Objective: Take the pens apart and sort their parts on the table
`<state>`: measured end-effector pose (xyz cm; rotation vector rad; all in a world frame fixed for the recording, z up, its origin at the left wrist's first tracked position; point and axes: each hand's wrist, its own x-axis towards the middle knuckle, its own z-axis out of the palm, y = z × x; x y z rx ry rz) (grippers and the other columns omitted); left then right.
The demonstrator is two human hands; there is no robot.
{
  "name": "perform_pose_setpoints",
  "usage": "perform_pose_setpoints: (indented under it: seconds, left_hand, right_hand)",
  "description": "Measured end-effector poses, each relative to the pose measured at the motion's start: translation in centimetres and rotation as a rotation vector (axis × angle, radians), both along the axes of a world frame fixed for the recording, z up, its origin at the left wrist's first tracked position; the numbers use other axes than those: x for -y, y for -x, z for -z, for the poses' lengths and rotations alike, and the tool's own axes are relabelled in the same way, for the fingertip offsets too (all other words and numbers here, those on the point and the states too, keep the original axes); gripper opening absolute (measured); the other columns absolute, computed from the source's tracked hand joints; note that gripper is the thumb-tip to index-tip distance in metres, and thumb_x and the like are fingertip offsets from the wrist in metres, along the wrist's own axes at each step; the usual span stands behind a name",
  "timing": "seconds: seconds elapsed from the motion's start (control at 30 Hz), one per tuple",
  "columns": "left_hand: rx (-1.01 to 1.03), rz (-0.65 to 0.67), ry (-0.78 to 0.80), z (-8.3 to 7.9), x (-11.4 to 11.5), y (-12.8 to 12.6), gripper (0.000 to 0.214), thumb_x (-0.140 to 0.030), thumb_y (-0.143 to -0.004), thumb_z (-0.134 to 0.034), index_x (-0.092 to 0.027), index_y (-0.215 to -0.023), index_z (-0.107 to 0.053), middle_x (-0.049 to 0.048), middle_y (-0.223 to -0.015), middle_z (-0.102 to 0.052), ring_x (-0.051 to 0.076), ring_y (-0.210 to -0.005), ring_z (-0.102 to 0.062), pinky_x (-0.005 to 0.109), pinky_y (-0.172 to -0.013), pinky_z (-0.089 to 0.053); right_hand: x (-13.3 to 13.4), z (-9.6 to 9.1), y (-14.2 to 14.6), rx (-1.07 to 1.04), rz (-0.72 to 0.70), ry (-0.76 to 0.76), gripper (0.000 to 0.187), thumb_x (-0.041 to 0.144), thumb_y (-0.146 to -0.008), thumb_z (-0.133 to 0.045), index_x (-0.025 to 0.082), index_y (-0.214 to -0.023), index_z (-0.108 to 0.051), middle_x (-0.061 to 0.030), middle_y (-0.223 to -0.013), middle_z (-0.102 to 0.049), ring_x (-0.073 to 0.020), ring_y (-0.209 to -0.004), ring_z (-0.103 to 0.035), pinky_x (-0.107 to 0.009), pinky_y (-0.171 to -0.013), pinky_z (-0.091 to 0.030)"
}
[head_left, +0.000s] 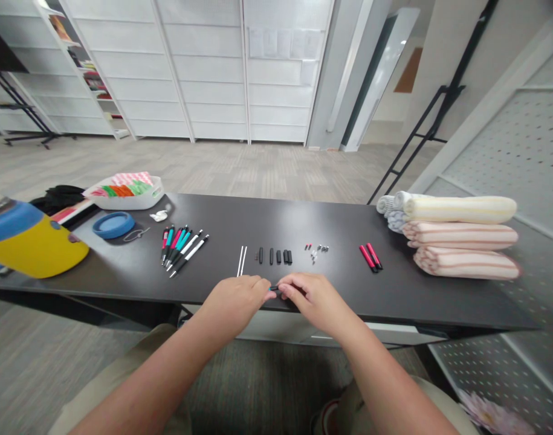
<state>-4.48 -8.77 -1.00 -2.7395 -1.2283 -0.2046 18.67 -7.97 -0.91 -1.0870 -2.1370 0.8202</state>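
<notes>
- The small black part is sitting between the two hands, near the table edge, and a little blue is showing at its left end.
- The left hand is holding this part from the left side, with its fingertips clenched on it.
- The right hand is holding it from the right side, with its fingers also closed on it. The fingers of both hands are nearly touching, so they are hiding most of the part.
- The black table is carrying several rows in front of the hands:
- two white rods are lying nearest to the left hand;
- black pen parts are lying just beyond the fingers;
- tiny metal pieces are lying to the right of them;
- two red pieces are lying further right;
- assembled pens are lying further left, well apart from the hands.
</notes>
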Motion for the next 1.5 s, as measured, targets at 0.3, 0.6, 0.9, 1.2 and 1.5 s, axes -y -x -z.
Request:
perform_pose_setpoints:
  seconds: [0.3,0.6,0.9,1.2,1.5]
  left_hand:
    - [0.026,-0.007,0.013,0.07,-0.07,0.24,0.03,-0.041,-0.109,-0.043,-0.02,-0.095,-0.059,0.0027,-0.083,-0.067,0.022,-0.076,-0.066,0.03,-0.062,-0.037]
    - [0.015,0.004,0.006,0.16,-0.08,0.21,0.028,-0.041,-0.108,-0.044,-0.02,-0.096,-0.059,0.0024,-0.084,-0.068,0.022,-0.077,-0.067,0.03,-0.062,-0.038]
    - [0.002,-0.005,0.03,-0.07,-0.13,0.18,0.028,-0.041,-0.108,-0.044,-0.02,-0.096,-0.059,0.0023,-0.084,-0.068,0.021,-0.078,-0.067,0.03,-0.062,-0.039]
    - [0.004,-0.03,0.074,-0.64,-0.06,0.03,0.033,-0.044,-0.109,-0.04,-0.02,-0.098,-0.06,0.0029,-0.086,-0.069,0.022,-0.079,-0.068,0.031,-0.063,-0.041]
    - [0.009,-0.025,0.064,-0.4,-0.09,0.09,0.035,-0.044,-0.11,-0.037,-0.02,-0.097,-0.059,0.003,-0.085,-0.068,0.022,-0.079,-0.068,0.03,-0.063,-0.041]
  right_hand:
    - [0.0,0.01,0.14,0.025,0.038,0.044,0.015,0.031,-0.1,-0.063,0.023,-0.11,-0.071,-0.0003,-0.086,-0.074,-0.0154,-0.076,-0.065,-0.026,-0.07,-0.045]
    - [-0.23,0.13,0.18,0.005,0.066,0.086,0.017,0.031,-0.097,-0.067,0.023,-0.111,-0.07,0.0005,-0.085,-0.073,-0.0146,-0.07,-0.063,-0.026,-0.065,-0.044]
    - [-0.25,-0.22,0.08,0.018,0.055,0.024,0.011,0.027,-0.098,-0.066,0.023,-0.105,-0.072,-0.0021,-0.094,-0.074,-0.016,-0.081,-0.066,-0.027,-0.073,-0.047]
    - [-0.24,-0.05,0.14,0.01,0.03,0.003,0.013,0.027,-0.1,-0.062,0.024,-0.102,-0.075,-0.002,-0.097,-0.078,-0.0175,-0.086,-0.069,-0.029,-0.078,-0.049]
    - [-0.14,-0.19,0.24,0.001,0.021,-0.012,0.016,0.026,-0.102,-0.059,0.024,-0.101,-0.075,-0.0015,-0.095,-0.078,-0.0167,-0.087,-0.07,-0.028,-0.08,-0.05]
